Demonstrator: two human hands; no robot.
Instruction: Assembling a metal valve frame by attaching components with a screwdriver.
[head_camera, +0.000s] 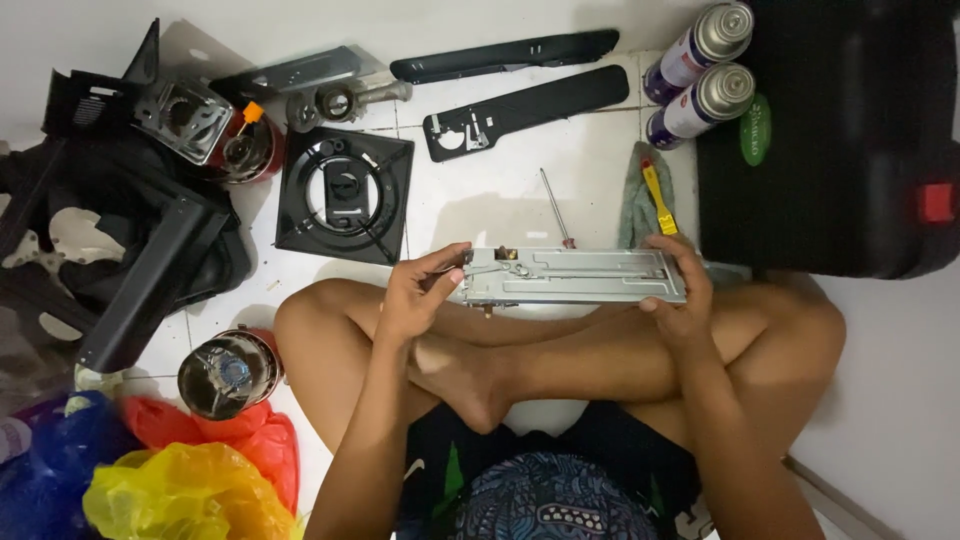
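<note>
Item: long grey metal plate (570, 277), slotted, with small brass fittings near one end; held level above the crossed legs, flat side up so the fittings show. Left hand (415, 295): grip closed on the plate's end, thumb by the fittings. Right hand (683, 290): grip clasping the opposite end, steadying it. Beyond the plate, on the floor: screwdriver (556, 207), black burner tray (345, 193), two black side panels (525, 105), two gas canisters (700, 70), black case (835, 135).

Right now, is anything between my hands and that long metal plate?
Nothing visible. The left hand and right hand each grip an end of the grey metal plate directly, above the crossed legs.
</note>
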